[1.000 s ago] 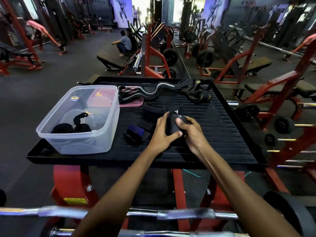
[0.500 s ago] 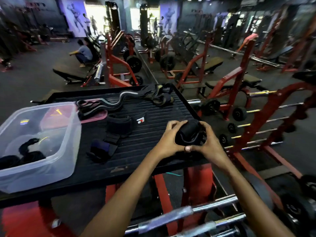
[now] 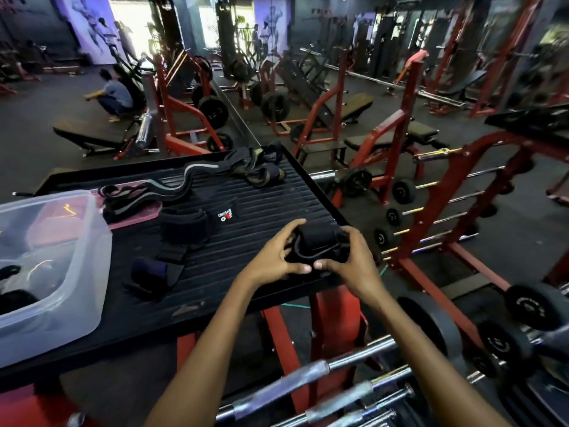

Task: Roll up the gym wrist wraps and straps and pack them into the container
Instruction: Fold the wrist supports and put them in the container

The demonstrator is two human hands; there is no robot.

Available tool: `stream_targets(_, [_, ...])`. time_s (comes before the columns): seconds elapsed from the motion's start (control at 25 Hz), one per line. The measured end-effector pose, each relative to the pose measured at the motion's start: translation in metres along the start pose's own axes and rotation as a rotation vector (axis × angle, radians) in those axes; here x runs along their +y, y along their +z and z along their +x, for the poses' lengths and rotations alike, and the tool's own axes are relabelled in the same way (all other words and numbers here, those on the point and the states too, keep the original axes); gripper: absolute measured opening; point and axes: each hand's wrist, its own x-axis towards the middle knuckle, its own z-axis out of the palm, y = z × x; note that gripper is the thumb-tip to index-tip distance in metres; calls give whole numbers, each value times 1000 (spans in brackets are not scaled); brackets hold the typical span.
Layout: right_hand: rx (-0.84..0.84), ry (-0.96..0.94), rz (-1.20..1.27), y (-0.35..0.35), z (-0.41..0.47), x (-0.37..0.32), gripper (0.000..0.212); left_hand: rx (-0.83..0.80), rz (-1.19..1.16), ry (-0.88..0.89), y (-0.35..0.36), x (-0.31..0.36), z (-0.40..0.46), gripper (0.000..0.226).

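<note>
Both hands, left (image 3: 274, 257) and right (image 3: 354, 260), grip a black wrap (image 3: 317, 241), keeping its roll tight. The container (image 3: 89, 241) waits at left

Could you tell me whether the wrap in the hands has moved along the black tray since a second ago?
Yes. The rolled wrap has shifted right, from beside the logo wrap toward the tray's right edge.

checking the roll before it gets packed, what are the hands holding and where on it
Both hands hold one rolled black wrap: left hand grips its left end, right hand its right end, thumbs meeting at the near edge.
</note>
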Motion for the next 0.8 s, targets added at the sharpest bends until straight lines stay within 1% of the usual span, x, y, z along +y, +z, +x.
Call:
stream_targets(0.08, [-106, -23, -81, 5, 8, -7, 94, -24, 114, 14, -9, 0, -5, 91])
stream_targets(0.16, [-223, 1, -188, 3, 14, -14, 93, -14, 206, 27, -7, -2, -10, 95])
stream_targets(0.2, [-261, 27, -212, 1, 15, -17, 91, 5, 213, 26, -4, -2, -11, 96])
stream_targets(0.32, [-280, 72, -187, -1, 15, -19, 98, 35, 188, 35, -1, -6, -13, 105])
stream_targets(0.44, [-263, 38, -188, 1, 13, -24, 109, 48, 129, -3, -4, -5, -17, 112])
stream_targets(0.52, [-272, 7, -261, 4, 11, -33, 111, 43, 94, -32, -6, -1, -23, 110])
stream_targets(0.64, [-285, -48, -480, 17, 5, -49, 112, 52, 94, -61, -14, 1, -38, 101])
stream_targets(0.72, [-275, -39, -583, 27, 3, -61, 112, 113, 61, -86, -25, 2, -53, 93])
stream_targets(0.8, [-266, -25, -700, 34, 3, -74, 111, 220, 25, -95, -41, 4, -72, 81])
